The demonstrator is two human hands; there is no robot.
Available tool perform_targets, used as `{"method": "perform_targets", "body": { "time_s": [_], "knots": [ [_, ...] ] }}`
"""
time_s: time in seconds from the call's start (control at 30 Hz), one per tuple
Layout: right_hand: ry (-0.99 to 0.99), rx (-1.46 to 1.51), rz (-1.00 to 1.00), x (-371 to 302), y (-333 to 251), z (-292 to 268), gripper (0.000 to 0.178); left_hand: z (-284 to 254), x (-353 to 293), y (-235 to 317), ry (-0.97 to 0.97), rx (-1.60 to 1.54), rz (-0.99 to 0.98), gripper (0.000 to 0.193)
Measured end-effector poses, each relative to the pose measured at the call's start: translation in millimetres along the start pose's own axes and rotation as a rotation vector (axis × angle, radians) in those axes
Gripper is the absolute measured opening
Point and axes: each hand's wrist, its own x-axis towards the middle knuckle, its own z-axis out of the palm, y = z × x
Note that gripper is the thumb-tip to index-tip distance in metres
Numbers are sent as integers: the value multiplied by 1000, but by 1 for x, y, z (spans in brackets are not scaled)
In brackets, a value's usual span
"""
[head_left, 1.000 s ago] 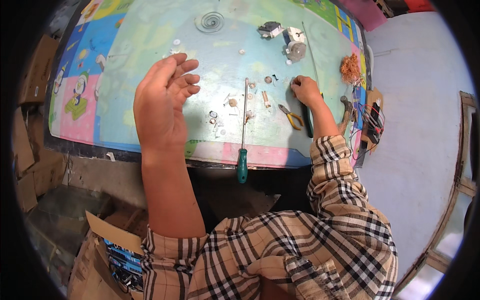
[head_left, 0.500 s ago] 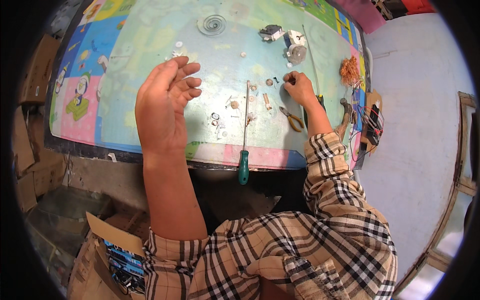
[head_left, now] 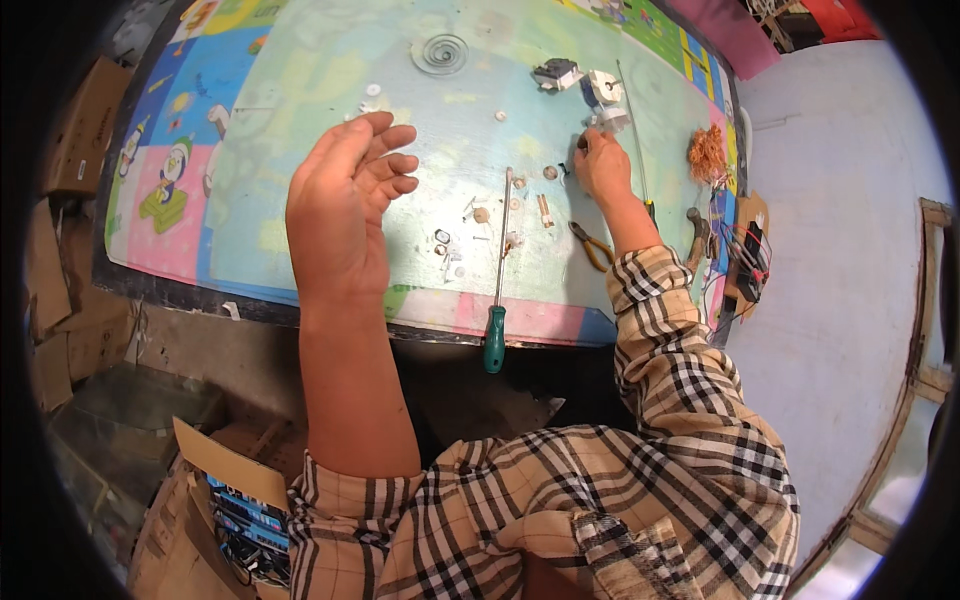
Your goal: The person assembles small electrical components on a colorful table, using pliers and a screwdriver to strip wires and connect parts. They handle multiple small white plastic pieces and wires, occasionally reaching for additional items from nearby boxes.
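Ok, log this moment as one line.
left hand: open, nothing visibly held; right hand: curled near greyish round part, grip unclear; between hands: green-handled steel screwdriver; near right hand: yellow-handled pliers

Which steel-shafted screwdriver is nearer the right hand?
The black-and-yellow-handled screwdriver, just right of the right hand; the teal-handled screwdriver lies farther off, leftward.

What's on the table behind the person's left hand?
Just beyond the left hand, a small white disc and white bits show on the tabletop. Whatever the hand itself covers cannot be seen.
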Motion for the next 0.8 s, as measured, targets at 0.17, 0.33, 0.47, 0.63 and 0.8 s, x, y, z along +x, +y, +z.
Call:
{"method": "perform_targets", "body": {
  "time_s": [0.17,0.33,0.47,0.63,0.8],
  "knots": [
    [73,295,-171,19,-57,-16,20,-9,3,-2,66,-128,56,27],
    [1,404,-58,46,-96,11,21,-22,5,7,207,-202,144,26],
    [-125,339,-151,51,-124,12,24,-26,0,14,261,-245,176,25],
    [-427,704,-84,46,-175,-3,29,-22,-1,16,278,-217,184,30],
    [-298,860,-125,43,-155,-20,24,-25,-2,16,249,-280,154,25]
  ]
}}
